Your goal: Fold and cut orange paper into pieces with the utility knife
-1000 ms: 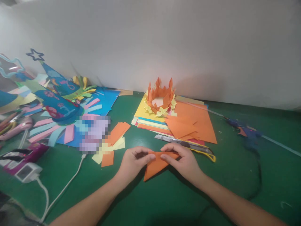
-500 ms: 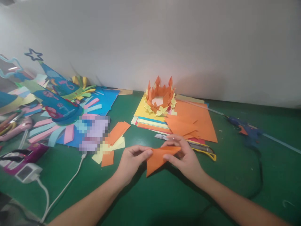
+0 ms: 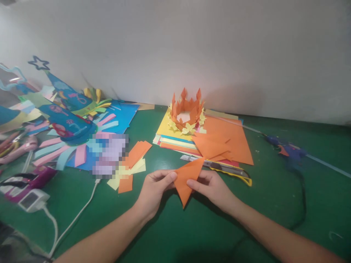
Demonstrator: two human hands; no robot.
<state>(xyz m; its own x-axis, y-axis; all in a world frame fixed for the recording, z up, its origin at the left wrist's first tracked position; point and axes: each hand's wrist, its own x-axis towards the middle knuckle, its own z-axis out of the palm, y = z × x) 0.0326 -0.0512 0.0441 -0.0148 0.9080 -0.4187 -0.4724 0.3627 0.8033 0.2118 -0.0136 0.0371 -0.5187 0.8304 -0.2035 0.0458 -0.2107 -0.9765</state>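
Between both hands is a folded piece of orange paper [image 3: 187, 179], held above the green table with one point upward to the right and another downward. My left hand [image 3: 157, 190] pinches its left edge, thumb on top and fingers behind. My right hand [image 3: 215, 188] grips the right side, its thumb lying on the paper's face; the fingers behind are partly hidden. Just beyond the paper lies a yellow and black utility knife [image 3: 227, 170] with its blade toward the left. An orange paper crown [image 3: 188, 113] with pale yellow paper flowers stands farther back on stacked sheets.
Orange paper sheets [image 3: 233, 135] lie under and right of the crown. A blue glue gun [image 3: 287, 148] with its cord is at the right. Leftward are orange and yellow paper strips [image 3: 137, 153], a pixelated patch, blue cone hats [image 3: 68, 124] and a white cable [image 3: 79, 219].
The orange paper has been turned, so its right point now aims upward and its lower point has shifted right. My right fingers have drawn in behind it, uncovering the knife.
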